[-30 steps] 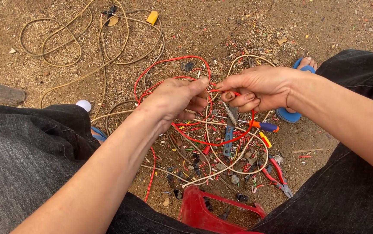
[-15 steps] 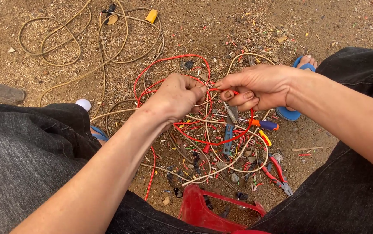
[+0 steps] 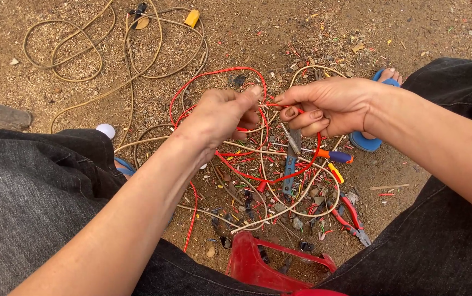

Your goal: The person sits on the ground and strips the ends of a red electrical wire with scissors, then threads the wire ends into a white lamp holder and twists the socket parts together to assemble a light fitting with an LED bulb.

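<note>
Meanwhile, very little has shifted over the last second: both hands sit in the same spot at the middle of the frame, above the sandy dirt ground [image 3: 313,33]. The left hand [image 3: 219,118] has turned slightly and its thumb now points up toward the right hand [image 3: 323,104], so the gap between the two grips looks a touch shorter than before. To my eye that means the work on the wire is a small, close twist or pull between the hands, not a big haul.

Going down in size: dark denim trouser legs [image 3: 33,192] fill the lower left and the right edge. A long loose beige cable [image 3: 60,41] coils across the upper left. Below the hands lies a tangle of cords, with a red plastic stool edge [image 3: 258,263] at bottom centre and a blue sandal [image 3: 365,140] just right of the hands. Smaller still are the blue-handled pliers [image 3: 289,170], the red-handled pliers [image 3: 351,214] at lower right, and an orange-and-blue screwdriver [image 3: 332,156].

The thin red insulated wire [image 3: 230,71] loops up over the left hand, then runs taut across the short gap between the two hands. The left fingers are curled shut around it, thumb pressed along the strand; the right thumb and forefinger pinch it at their tips, the other fingers folded under. From there it drops in a curve toward the blue-handled pliers.
</note>
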